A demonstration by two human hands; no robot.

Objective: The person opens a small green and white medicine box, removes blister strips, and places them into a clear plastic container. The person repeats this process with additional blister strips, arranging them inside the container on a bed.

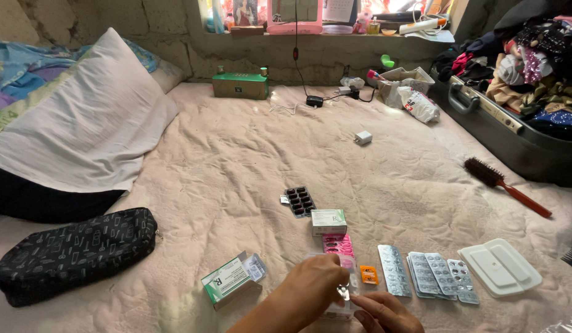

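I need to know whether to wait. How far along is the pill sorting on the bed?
Done: blister strips laid out in a row; white lid set aside.
In hand: the left hand and right hand pinch a small silver blister piece over the clear pill organizer.
Left: the dark capsule strip, pink strip and two boxes lie untouched.

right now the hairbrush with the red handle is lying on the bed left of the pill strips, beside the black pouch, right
Not quite. The head view shows the hairbrush with the red handle lying on the bed, but to the right of the pill strips, beside the open suitcase. The black pouch lies far left.
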